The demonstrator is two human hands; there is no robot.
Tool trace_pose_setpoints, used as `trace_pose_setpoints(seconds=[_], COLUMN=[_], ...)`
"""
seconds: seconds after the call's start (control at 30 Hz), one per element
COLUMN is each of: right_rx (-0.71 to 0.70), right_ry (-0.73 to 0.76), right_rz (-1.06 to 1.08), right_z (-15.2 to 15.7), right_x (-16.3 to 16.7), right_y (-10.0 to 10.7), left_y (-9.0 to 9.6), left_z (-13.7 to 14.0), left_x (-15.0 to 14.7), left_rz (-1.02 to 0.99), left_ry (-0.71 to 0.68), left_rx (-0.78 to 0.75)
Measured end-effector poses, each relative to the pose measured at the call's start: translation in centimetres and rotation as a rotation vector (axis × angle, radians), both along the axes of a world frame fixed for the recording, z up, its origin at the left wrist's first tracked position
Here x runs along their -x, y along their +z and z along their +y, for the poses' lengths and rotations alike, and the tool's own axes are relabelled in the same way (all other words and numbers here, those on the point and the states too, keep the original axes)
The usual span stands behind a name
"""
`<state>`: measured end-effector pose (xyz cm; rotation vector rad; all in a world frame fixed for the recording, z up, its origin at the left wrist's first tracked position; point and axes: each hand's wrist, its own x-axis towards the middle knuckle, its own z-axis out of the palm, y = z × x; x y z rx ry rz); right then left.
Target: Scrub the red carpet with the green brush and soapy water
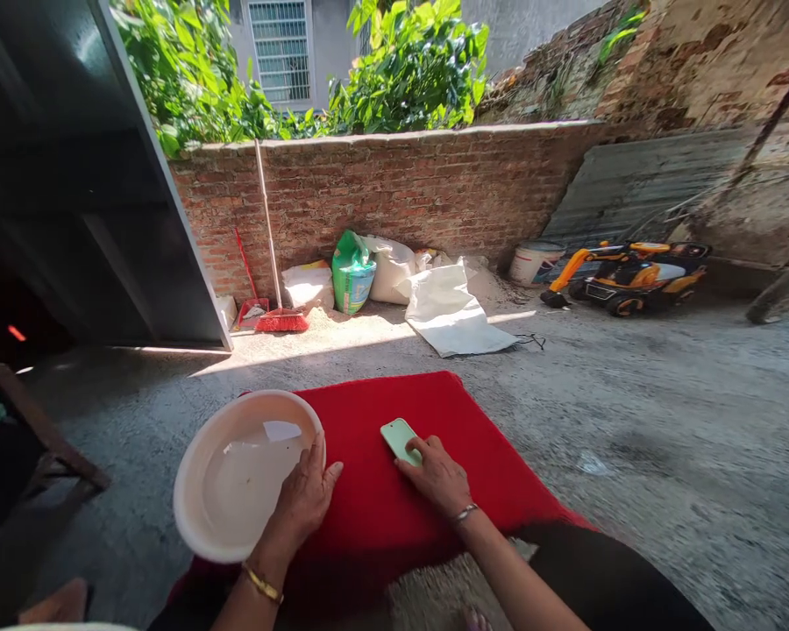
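Observation:
A pale plastic basin [201,473] with clear water in it stands on the left side of a red cloth-covered surface [381,526]. My left hand [306,491] is at the basin's right rim, its thumb apart on the outer side and its fingers along the edge. A light green phone [398,433] lies on the red cloth to the right of the basin. Over the phone's lower end is my right hand [437,473], thumb and bent fingers closed about it, hiding that part.
Beyond the concrete floor, a red broom [282,321], a green sack [353,276] and a white sheet-like bag [451,307] lie by the brick wall [447,180]. A toy excavator [631,276] stands right, near a bucket [532,263]. A dark door [105,219] is at left.

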<state>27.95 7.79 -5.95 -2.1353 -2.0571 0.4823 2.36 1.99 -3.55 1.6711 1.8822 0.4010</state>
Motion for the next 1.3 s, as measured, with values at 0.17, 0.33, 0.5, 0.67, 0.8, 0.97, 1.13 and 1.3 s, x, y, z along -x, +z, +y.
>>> trace_pose_setpoints(seconds=[0.17,0.33,0.5,0.67,0.8,0.97,1.13,1.3], right_rx=[-0.03,-0.084,-0.143,-0.169,-0.084,-0.031,-0.031,-0.026], right_ry=[-0.211,-0.43,-0.371,0.047,0.284,0.289,0.05,-0.212], right_rz=[-0.049,-0.117,-0.052,0.078,0.097,0.083,0.013,-0.056], right_z=[1.5,2.3,1.6,-1.6,-4.0,-3.8,-1.6,0.3], right_x=[-7.9,-14.2,-11.0,-1.2,4.9,5.4,0.0,-8.3], right_y=[-0.1,-0.3,-0.1,-1.1,-2.1,-2.1,-1.0,0.0], left_y=[-0.9,-2.1,-3.1,-3.4,-3.8,-3.4,-2.0,-2.0], left_z=[0.3,0.5,0.8,0.7,0.7,0.7,0.4,0.7], left_x=[0.2,0.5,1.0,1.7,2.2,1.9,1.1,0.8], left_rz=[0.033,0.073,0.102,0.08,0.075,0.077,0.086,0.091], left_ry=[-0.031,-0.049,-0.071,-0.071,-0.085,-0.096,-0.097,-0.074], left_rx=[-0.03,-0.067,-0.097,-0.107,-0.103,-0.099,-0.057,-0.063])
